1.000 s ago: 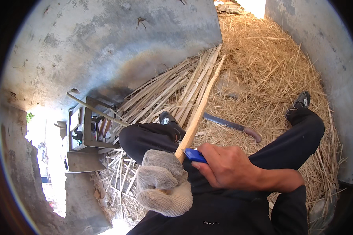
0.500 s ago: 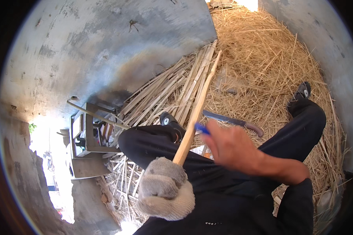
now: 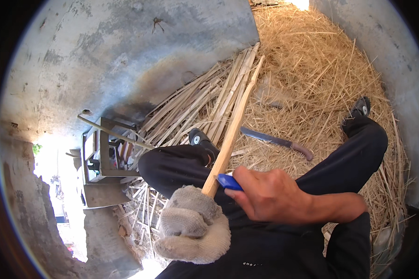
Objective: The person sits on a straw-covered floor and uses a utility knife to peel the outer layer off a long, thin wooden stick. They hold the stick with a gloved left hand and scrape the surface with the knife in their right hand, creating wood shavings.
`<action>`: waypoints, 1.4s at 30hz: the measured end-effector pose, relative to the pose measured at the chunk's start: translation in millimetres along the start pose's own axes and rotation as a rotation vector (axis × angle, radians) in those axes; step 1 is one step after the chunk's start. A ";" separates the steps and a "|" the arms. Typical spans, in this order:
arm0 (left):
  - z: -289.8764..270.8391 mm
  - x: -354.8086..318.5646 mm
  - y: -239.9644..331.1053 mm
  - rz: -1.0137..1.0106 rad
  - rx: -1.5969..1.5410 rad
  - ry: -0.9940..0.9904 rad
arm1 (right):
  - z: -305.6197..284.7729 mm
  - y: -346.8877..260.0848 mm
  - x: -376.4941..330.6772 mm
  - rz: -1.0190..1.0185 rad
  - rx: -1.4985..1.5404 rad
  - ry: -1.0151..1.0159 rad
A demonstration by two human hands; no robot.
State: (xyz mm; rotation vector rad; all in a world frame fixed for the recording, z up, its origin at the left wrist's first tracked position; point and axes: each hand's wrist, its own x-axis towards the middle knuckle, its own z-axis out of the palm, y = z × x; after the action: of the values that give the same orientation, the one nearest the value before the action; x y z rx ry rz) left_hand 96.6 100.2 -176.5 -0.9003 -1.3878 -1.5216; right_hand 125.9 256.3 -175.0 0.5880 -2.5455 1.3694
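A white-grey knitted glove covers my left hand [image 3: 193, 225], which is closed around the lower end of a long pale wooden stick [image 3: 230, 142]. The stick slants up and away, past my bent leg, toward a pile of split strips. My bare right hand [image 3: 274, 195] grips a small blue tool [image 3: 229, 182] just above the glove. One end of the tool touches or nearly touches the stick. Its other end is hidden in my fingers, so its exact kind cannot be made out.
A large knife [image 3: 277, 143] with a brown handle lies on the straw [image 3: 312, 69] between my feet. Split wooden strips [image 3: 195, 102] are piled against the grey wall [image 3: 125, 51]. A wooden frame box [image 3: 102, 158] holding odds and ends stands at the left, with a thin pole [image 3: 114, 132] across it.
My right hand has moved with the blue tool down and slightly left along the stick, closer to the glove. My left hand holds the stick in nearly the same place.
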 end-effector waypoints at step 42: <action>19.2 19.0 10.7 -0.327 0.251 0.211 | 11.4 32.0 21.1 -0.011 -0.028 0.002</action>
State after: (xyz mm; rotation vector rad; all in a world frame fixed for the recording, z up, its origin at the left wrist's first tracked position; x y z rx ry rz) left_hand 98.8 116.8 -152.7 -0.3590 -1.5781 -1.5828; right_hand 93.3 257.3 -198.1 0.5937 -2.5515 1.3283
